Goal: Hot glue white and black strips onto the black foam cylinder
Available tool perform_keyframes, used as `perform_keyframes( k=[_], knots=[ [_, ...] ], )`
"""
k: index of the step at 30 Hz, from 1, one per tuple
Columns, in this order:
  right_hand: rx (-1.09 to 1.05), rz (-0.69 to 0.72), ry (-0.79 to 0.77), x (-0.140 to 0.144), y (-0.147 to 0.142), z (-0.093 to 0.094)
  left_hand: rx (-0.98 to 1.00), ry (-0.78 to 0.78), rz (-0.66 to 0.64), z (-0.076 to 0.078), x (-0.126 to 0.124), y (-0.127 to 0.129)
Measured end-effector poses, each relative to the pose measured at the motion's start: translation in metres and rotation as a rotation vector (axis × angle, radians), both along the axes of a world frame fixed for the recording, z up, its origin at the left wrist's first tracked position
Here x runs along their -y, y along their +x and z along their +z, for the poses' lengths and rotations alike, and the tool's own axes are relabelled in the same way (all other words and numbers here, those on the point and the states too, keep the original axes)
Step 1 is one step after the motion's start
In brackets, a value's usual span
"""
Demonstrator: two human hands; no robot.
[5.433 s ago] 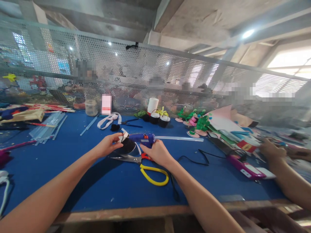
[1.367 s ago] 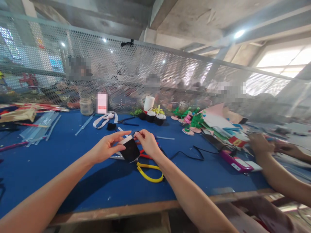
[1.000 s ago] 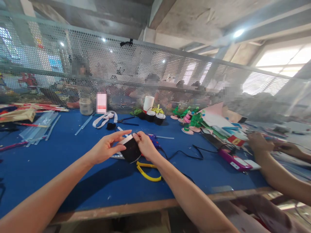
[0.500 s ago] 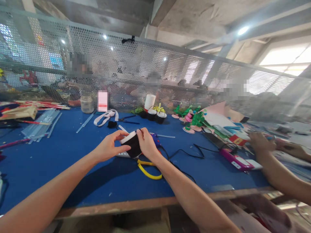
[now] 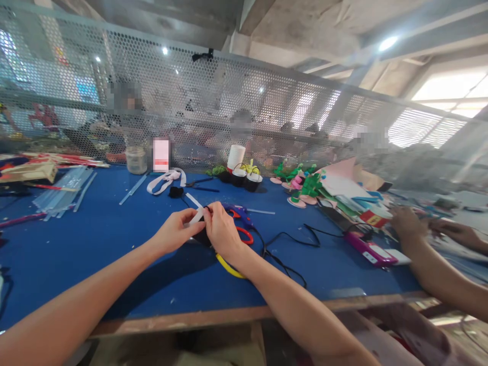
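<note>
Both my hands close around a small black cup with a white rim [image 5: 198,219] just above the blue table [image 5: 95,244]. My left hand [image 5: 173,235] grips its left side. My right hand [image 5: 221,231] covers its right side and pinches the rim. The cup is mostly hidden by my fingers. Right behind my right hand lie a blue glue gun [image 5: 241,216] with a black cord [image 5: 290,239] and scissors with red and yellow handles [image 5: 236,249].
Two finished black cups with handles [image 5: 246,179] and a white roll [image 5: 236,155] stand at the back by the mesh screen [image 5: 229,112]. Clear glue sticks [image 5: 63,188] lie at the left. Green and pink foam pieces [image 5: 305,188] lie at the right, near another person's hands [image 5: 407,223] and a purple glue gun [image 5: 368,249].
My right hand has let go of the glue gun, which now lies on the table. Both hands have come together on the cup and lowered it, covering more of it.
</note>
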State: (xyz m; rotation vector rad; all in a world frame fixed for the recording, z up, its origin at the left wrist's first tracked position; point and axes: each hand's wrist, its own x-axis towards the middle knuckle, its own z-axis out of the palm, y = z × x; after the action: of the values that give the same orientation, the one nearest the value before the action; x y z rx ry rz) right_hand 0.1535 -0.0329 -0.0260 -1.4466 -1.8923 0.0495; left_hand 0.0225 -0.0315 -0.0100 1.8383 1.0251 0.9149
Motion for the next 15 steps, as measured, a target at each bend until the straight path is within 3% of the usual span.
perform_keyframes(
  k=[9, 15],
  knots=[
    [0.105, -0.007, 0.048, -0.0004, -0.0021, -0.0016, 0.148, -0.151, 0.016, 0.0019, 0.0006, 0.0007],
    [-0.019, 0.067, 0.094, -0.0057, 0.0037, -0.0023, 0.151, -0.192, -0.002, 0.0011, -0.0036, -0.0033]
  ],
)
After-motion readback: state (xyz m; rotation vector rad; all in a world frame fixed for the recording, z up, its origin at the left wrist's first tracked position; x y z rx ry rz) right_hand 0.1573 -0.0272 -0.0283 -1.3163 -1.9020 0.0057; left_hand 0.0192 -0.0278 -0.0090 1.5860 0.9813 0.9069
